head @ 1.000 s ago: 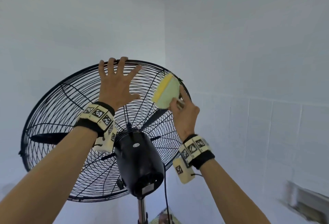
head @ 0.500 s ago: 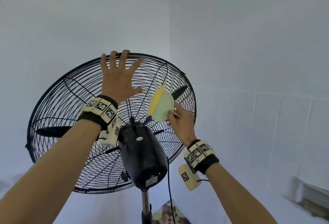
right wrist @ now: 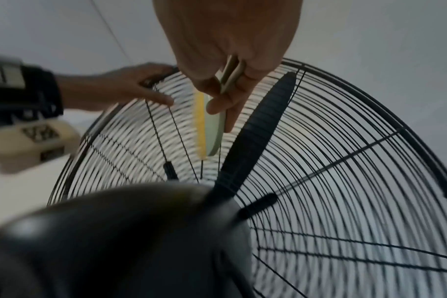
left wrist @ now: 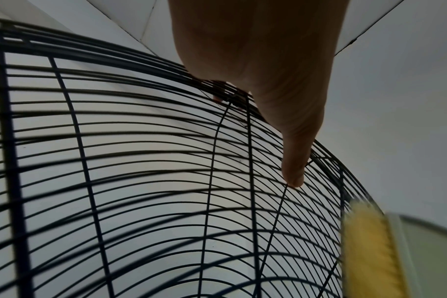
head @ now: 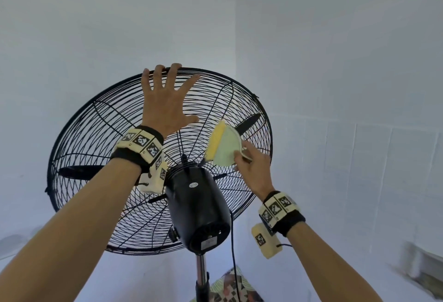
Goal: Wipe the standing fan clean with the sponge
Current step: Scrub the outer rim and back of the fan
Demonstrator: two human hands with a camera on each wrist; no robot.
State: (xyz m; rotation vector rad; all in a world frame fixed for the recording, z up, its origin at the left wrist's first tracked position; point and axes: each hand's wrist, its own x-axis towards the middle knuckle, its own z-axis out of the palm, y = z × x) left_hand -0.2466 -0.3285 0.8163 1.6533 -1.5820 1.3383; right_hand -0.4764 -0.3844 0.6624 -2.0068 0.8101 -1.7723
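A black standing fan with a wire cage [head: 79, 138] faces away from me, its motor housing [head: 199, 208] toward me on a metal pole [head: 201, 268]. My left hand [head: 165, 100] lies flat and spread on the upper back of the cage, fingertips [head: 177, 66] over the top rim; its thumb [left wrist: 293, 171] rests on the wires. My right hand [head: 251, 165] grips a sponge [head: 224, 144], yellow face with a pale green backing, and holds it against the cage just right of the hub. In the right wrist view the sponge [right wrist: 209, 125] sits edge-on beside a black blade [right wrist: 258, 125].
White walls meet in a corner behind the fan. A black power cord [head: 233, 253] hangs from the motor housing. A patterned object [head: 230, 287] lies on the floor by the pole. A blurred ledge [head: 424, 265] shows at the lower right.
My right hand has drawn the sponge down the cage from near the upper right rim toward the hub. My left hand has stayed on the top of the cage.
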